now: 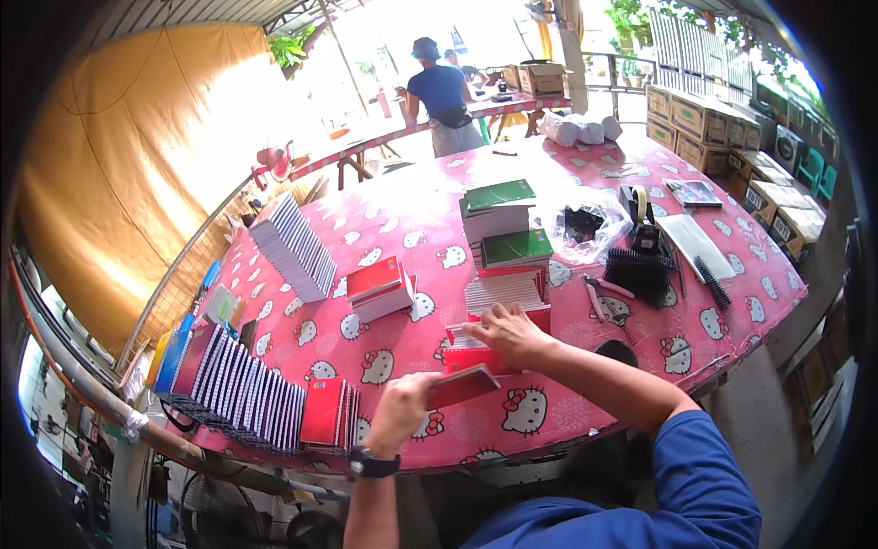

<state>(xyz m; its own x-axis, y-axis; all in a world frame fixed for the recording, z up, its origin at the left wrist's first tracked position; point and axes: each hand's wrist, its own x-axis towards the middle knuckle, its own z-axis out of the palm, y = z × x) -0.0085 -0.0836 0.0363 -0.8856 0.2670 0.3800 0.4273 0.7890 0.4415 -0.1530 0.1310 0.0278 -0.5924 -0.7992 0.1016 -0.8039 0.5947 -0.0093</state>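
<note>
My left hand, a dark watch on its wrist, grips a thin red notebook by its left end, tilted above the table's near edge. My right hand rests with bent fingers on a row of red notebooks, their white page edges up. Whether it pinches one of them is hidden. Just behind it stands another group of notebooks. Left of my left hand, several red notebooks lean at the end of a long row of spiral-bound notebooks.
Green-covered notebooks are stacked beyond my right hand. A short red stack and a tall spiral-bound stack stand left. Pink-handled pliers, black binding coils and a tape dispenser lie right. A person stands beyond the table.
</note>
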